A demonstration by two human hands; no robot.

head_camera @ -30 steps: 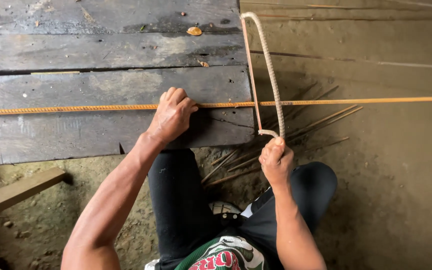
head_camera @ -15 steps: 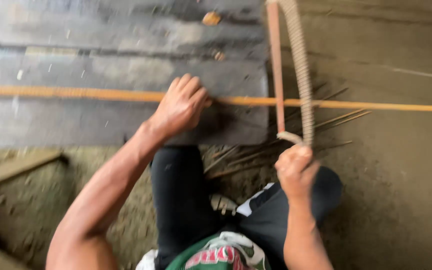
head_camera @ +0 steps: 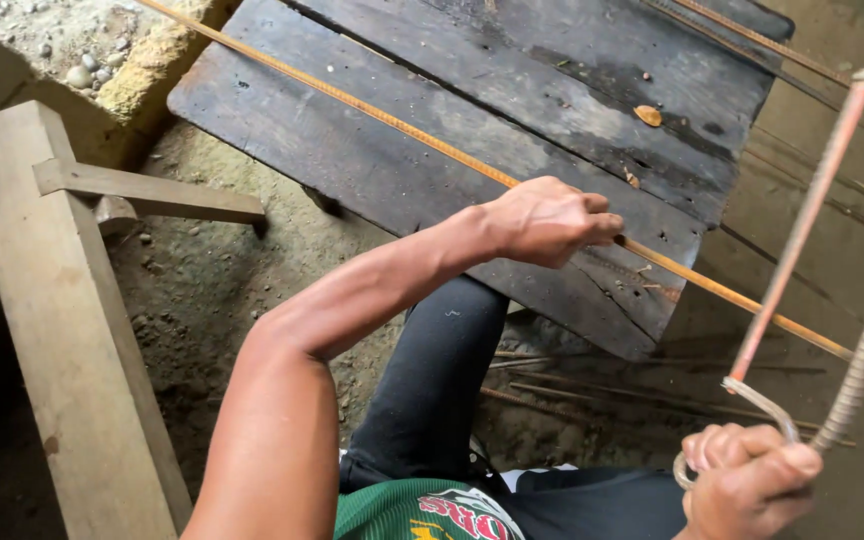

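My left hand (head_camera: 550, 220) grips a long rusty orange steel bar (head_camera: 372, 112) and presses it onto a dark weathered plank platform (head_camera: 422, 170). The bar runs diagonally from the upper left to the right edge. My right hand (head_camera: 752, 482) is closed around the handle end of a home-made hacksaw (head_camera: 832, 270), with a frame of ribbed bar and a thin reddish blade. The saw is lifted off the bar, to the right of the platform's edge. My dark trouser leg (head_camera: 432, 390) is under the left arm.
A pale wooden bench or trestle (head_camera: 62, 330) stands on the left on the dirt floor. Several thin steel rods (head_camera: 592, 395) lie on the ground below the platform. A dry leaf (head_camera: 648, 115) lies on the planks. More rods (head_camera: 752, 45) run along the upper right.
The view has swung left and tilted, so the bar now runs diagonally. The saw has come off the bar and sits lower right. My left hand keeps its hold on the bar.
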